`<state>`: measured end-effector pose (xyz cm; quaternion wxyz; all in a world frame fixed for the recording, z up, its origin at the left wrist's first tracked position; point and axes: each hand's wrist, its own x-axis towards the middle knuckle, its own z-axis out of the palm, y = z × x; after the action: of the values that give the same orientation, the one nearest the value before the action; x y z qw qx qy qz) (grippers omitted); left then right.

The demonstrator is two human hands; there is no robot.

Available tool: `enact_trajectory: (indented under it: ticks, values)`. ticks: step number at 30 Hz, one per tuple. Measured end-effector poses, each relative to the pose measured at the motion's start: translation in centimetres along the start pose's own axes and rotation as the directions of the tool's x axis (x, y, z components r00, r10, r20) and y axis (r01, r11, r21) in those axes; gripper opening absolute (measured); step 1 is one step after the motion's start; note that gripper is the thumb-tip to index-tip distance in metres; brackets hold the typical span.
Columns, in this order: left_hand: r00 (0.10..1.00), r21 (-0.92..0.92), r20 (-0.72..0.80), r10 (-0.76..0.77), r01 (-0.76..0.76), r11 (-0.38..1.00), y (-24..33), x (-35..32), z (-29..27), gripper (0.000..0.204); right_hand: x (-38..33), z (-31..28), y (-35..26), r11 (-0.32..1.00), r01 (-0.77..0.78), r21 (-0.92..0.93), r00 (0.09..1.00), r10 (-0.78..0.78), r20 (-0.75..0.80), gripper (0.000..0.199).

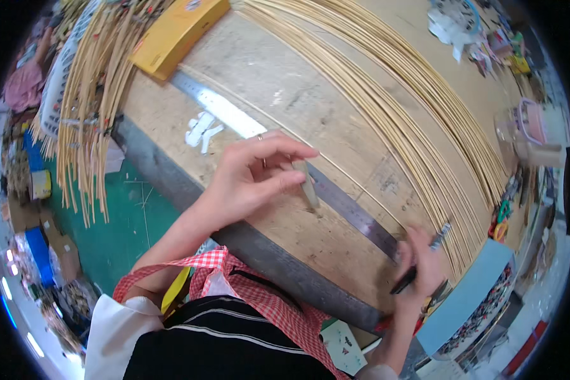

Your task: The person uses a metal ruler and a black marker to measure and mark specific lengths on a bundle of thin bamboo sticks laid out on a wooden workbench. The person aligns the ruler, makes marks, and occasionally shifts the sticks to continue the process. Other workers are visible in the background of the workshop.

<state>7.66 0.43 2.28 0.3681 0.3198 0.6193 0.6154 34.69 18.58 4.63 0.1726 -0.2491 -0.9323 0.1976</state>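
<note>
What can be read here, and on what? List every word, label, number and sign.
Nothing is legible enough to quote.
Steel ruler: scale marks, too small to read.
Yellow box: small printed mark, too blurred to read.
Pen-like tool in the right hand: dark marks on its pale end, too blurred to read.

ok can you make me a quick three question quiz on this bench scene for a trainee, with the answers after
1. Multiple choice: which long, flat tool lies on the bench? a) handsaw b) metal ruler c) hammer
2. True or false: the left hand is empty.
3. Fill in: the box at the bench's upper left in the picture is coloured ____.

Key:
1. b
2. False; it holds a short greyish piece.
3. yellow
</note>
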Motion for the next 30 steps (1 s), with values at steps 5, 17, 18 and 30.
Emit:
enact_trajectory:
  ticks: [5, 17, 18, 30]
  values:
    - [0.979, -0.291, 0.166, -0.116, 0.161, 0.943, 1.4, -0.4, 4.5, 0.032, 1.5, 2.3, -5.2, 0.923, -0.041, 0.381, 0.994, 0.000, 0.107, 0.034]
    - [0.973, 0.829, 0.161, 0.167, -0.225, 0.511, -0.5, 0.2, -1.9, 0.063, 2.8, 2.3, -3.6, 0.922, -0.363, 0.135, 0.915, 0.326, 0.237, 0.043]
    - [0.975, 0.842, 0.157, 0.158, -0.216, 0.494, -0.5, 0.0, -2.4, 0.063, 4.1, 2.2, -1.5, 0.979, -0.009, -0.206, 0.994, 0.031, 0.108, 0.050]
    - [0.966, 0.855, 0.185, 0.180, -0.248, 0.455, -1.5, -0.4, -3.9, 0.057, 9.6, 3.2, 5.4, 0.980, 0.054, -0.190, 0.993, -0.072, -0.088, 0.056]
